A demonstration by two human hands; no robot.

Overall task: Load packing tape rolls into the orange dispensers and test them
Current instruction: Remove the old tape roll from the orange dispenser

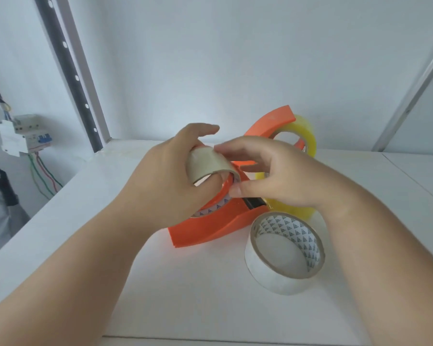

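Note:
An orange dispenser (210, 227) lies on the white table (185, 283) in front of me, with a beige tape roll (206, 164) seated in it. My left hand (170, 181) grips that roll, fingers through its core. My right hand (268, 176) pinches at the roll's edge near the dispenser's black cutter (254, 203). A second orange dispenser (273, 122) stands behind, holding a yellowish clear roll (305, 132). Another yellowish roll (289, 208) is partly hidden under my right wrist. A loose white roll (283, 255) with a printed core lies flat at the front right.
The table meets a white wall at the back. Its left edge runs diagonally, with a circuit breaker box (23, 136) and coloured wires (45, 176) beyond it. A perforated dark post (68, 71) rises at the back left, and a metal strip (415, 88) at the right.

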